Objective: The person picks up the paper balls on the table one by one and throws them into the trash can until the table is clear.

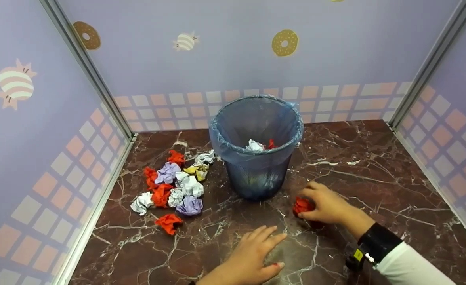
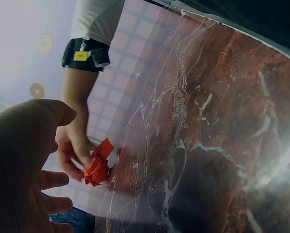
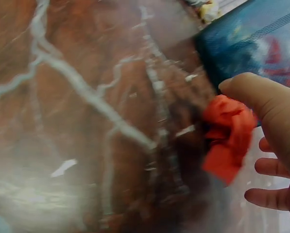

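While the left hand (image 1: 253, 253) lies flat on the marble surface (image 1: 375, 178), fingers straight and holding nothing, the right hand (image 1: 324, 206) just beyond pinches a crumpled red paper ball (image 1: 302, 206) on the surface, near the bin's base. Blue-lined bin (image 1: 256, 118) stands behind, paper inside. Pile of crumpled papers (image 1: 173, 186) lies left of the bin.

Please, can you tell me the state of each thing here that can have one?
Bin: upright, lined with a blue bag, a few paper balls inside.
Red paper ball: crumpled, on the floor, gripped by the right hand.
Left hand: flat on the floor, holds nothing.
Pile of paper balls: crumpled, loose on the floor left of the bin.
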Motion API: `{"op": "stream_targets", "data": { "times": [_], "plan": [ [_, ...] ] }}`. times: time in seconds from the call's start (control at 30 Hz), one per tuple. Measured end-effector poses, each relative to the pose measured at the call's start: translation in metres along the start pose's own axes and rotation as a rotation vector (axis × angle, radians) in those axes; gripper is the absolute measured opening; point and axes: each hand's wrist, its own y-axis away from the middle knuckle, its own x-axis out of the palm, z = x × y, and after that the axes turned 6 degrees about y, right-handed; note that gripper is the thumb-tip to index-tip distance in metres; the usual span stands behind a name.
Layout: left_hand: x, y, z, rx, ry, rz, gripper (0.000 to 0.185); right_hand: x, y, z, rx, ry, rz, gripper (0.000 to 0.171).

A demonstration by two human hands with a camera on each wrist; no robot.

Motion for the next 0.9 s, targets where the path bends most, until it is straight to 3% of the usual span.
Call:
{"op": "stream_targets", "data": {
  "times": [0.33, 0.9],
  "plan": [
    [-0.002, 0.000, 0.002, -0.021, 0.013, -0.017, 0.066, 0.026, 0.005, -0.006, 0.031, -0.070, -0.024, 0.036],
    [-0.005, 0.002, 0.003, -0.033, 0.015, -0.039, 0.064, 0.033, 0.003, -0.007, -0.008, -0.058, -0.003, 0.026]
  ]
}}
